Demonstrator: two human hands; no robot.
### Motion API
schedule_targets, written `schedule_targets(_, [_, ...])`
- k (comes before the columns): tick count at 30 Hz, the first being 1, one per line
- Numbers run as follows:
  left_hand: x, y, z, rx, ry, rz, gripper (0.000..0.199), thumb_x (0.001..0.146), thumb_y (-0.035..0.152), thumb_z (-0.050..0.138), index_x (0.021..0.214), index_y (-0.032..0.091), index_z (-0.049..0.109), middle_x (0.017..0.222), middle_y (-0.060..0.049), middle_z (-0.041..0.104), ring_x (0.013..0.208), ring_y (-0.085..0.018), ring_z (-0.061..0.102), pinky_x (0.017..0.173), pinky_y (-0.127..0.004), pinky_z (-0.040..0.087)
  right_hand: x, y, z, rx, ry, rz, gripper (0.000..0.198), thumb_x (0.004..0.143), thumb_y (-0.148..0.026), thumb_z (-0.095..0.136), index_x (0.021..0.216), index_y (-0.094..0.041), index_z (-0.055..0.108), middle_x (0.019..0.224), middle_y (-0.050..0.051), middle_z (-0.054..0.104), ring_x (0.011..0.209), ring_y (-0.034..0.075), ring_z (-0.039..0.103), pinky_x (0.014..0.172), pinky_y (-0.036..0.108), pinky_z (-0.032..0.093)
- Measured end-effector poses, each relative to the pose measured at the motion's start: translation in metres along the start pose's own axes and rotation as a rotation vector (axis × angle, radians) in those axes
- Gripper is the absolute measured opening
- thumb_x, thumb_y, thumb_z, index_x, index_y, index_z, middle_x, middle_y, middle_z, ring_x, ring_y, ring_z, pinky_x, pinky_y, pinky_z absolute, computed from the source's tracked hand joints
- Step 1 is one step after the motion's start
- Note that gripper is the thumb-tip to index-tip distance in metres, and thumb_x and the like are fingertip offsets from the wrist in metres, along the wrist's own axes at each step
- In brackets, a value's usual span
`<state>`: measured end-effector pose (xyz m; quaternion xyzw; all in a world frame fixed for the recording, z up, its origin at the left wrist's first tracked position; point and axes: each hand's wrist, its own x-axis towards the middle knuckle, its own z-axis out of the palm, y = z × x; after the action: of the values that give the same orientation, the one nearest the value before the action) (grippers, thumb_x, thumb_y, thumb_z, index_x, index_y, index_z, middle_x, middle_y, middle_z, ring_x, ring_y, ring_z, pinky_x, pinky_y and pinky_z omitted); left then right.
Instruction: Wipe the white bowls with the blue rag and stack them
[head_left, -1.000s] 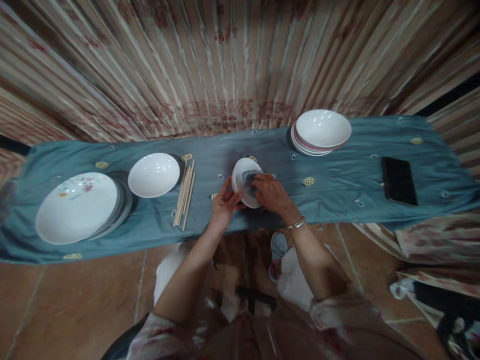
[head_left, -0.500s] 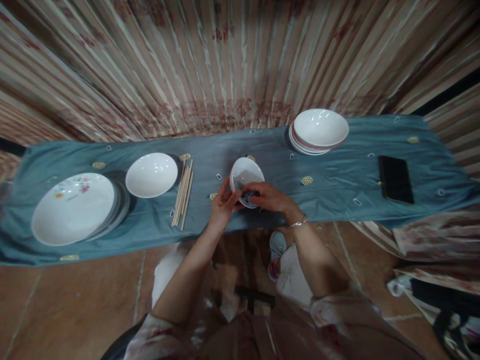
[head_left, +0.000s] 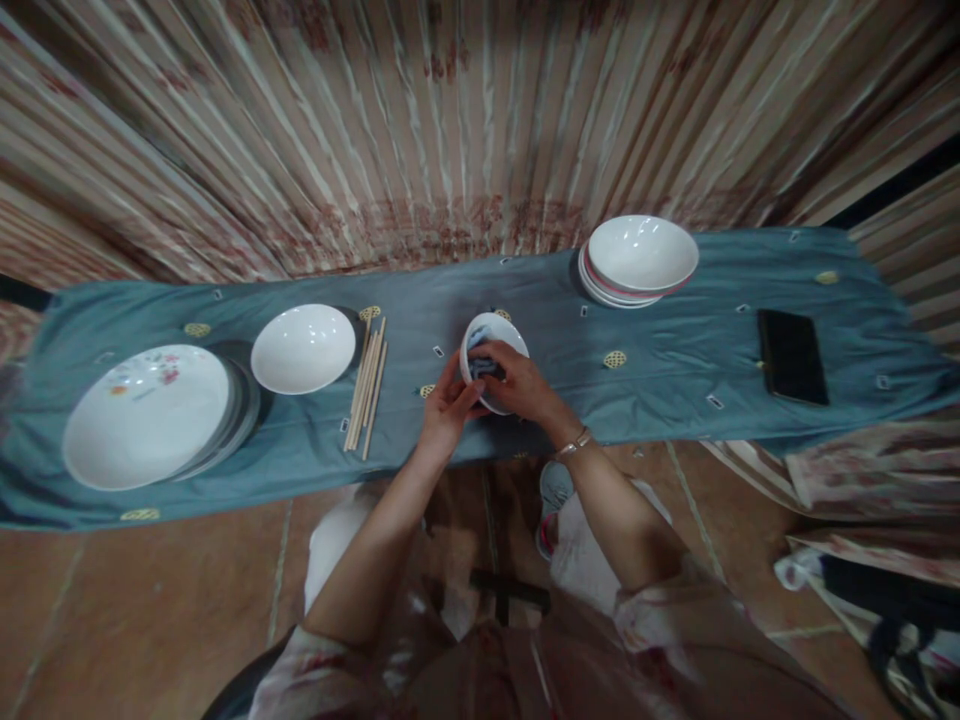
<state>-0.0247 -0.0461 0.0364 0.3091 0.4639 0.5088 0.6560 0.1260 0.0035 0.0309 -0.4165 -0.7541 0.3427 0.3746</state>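
Note:
Near the table's front edge, a small white bowl (head_left: 514,338) is tilted so its inside faces up toward me. My left hand (head_left: 448,408) grips its left rim, with the thumb at the near left side. Inside the bowl, my right hand (head_left: 517,382) is closed on a bluish-grey cloth (head_left: 484,366), pressed against the inner wall. The fingers partly cover the cloth. A bracelet circles the right wrist.
Left of the bowl lie several wooden chopsticks (head_left: 366,390), then a white bowl (head_left: 303,350) and a stack of flowered plates (head_left: 150,420). Stacked bowls (head_left: 643,255) stand at the back right, a black phone-like slab (head_left: 793,357) farther right. A teal cloth (head_left: 652,400) covers the table.
My right hand has moved with the cloth from the near part of the bowl's inside to its upper left. The left hand keeps its hold on the bowl.

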Motion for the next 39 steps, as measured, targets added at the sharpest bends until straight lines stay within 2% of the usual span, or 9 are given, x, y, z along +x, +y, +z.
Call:
schedule_targets(5, [0.0,0.0,-0.001,0.018,0.009,0.001,0.104,0.058,0.056,0.093,0.149,0.026,0.051,0.099,-0.004,0.079,0.088,-0.022,0.074,0.075,-0.033,0.065,-0.001,0.002,0.003,-0.219,0.043,0.007,0.041,0.084,-0.012,0.05,0.122,-0.014,0.066,0.133,0.017,0.065,0.129,0.029,0.059,0.117,0.046,0.044])
schedule_targets(8, [0.0,0.001,0.0,0.02,0.008,0.0,0.104,0.058,0.055,0.092,0.149,0.026,0.051,0.097,-0.003,0.078,0.087,-0.022,0.074,0.074,-0.033,0.065,-0.002,-0.003,0.001,-0.345,0.044,0.043,0.041,0.085,-0.008,0.049,0.121,-0.015,0.067,0.135,0.016,0.064,0.129,0.029,0.059,0.118,0.047,0.043])
schedule_targets(13, [0.001,0.0,0.001,0.011,0.034,0.004,0.103,0.055,0.055,0.094,0.146,0.025,0.055,0.087,-0.001,0.076,0.08,-0.02,0.072,0.072,-0.032,0.065,-0.004,-0.012,-0.007,-0.487,-0.057,0.107,0.038,0.084,-0.005,0.053,0.118,-0.011,0.069,0.131,0.018,0.067,0.126,0.03,0.06,0.116,0.044,0.045])
schedule_targets(18, [0.003,-0.003,-0.002,0.032,0.035,0.013,0.102,0.059,0.055,0.092,0.148,0.024,0.053,0.089,-0.003,0.077,0.084,-0.023,0.073,0.073,-0.036,0.066,-0.008,-0.014,-0.015,-0.487,-0.163,0.159,0.033,0.085,-0.009,0.058,0.115,-0.013,0.07,0.126,0.015,0.071,0.12,0.027,0.065,0.11,0.04,0.049])
schedule_targets(25, [0.005,-0.004,-0.004,0.048,0.019,0.023,0.104,0.061,0.057,0.091,0.151,0.024,0.05,0.094,-0.004,0.079,0.086,-0.024,0.075,0.072,-0.035,0.066,-0.007,-0.019,-0.027,-0.367,-0.316,0.229,0.032,0.084,-0.015,0.062,0.114,-0.016,0.073,0.116,0.01,0.075,0.108,0.022,0.069,0.097,0.032,0.05])
schedule_targets(31, [0.004,-0.002,-0.003,0.058,0.013,0.032,0.103,0.062,0.057,0.09,0.151,0.024,0.051,0.093,-0.004,0.079,0.082,-0.023,0.075,0.072,-0.035,0.066,-0.005,-0.017,-0.035,-0.021,-0.393,0.253,0.032,0.079,-0.017,0.062,0.109,-0.015,0.075,0.096,0.003,0.076,0.084,0.016,0.067,0.079,0.026,0.049])
schedule_targets(35, [0.003,-0.002,-0.003,0.053,0.02,0.031,0.101,0.061,0.057,0.091,0.148,0.025,0.054,0.092,-0.003,0.078,0.081,-0.022,0.074,0.071,-0.034,0.066,-0.006,-0.014,-0.03,0.263,-0.335,0.209,0.032,0.075,-0.018,0.06,0.104,-0.015,0.074,0.089,0.0,0.072,0.08,0.015,0.063,0.077,0.025,0.049])
schedule_targets(39, [0.003,-0.001,-0.003,0.056,0.018,0.038,0.095,0.065,0.057,0.088,0.148,0.025,0.054,0.092,-0.003,0.078,0.085,-0.023,0.075,0.074,-0.035,0.066,-0.005,-0.015,-0.019,0.394,-0.188,0.183,0.033,0.076,-0.024,0.062,0.106,-0.016,0.072,0.092,0.001,0.071,0.083,0.016,0.063,0.08,0.027,0.05])
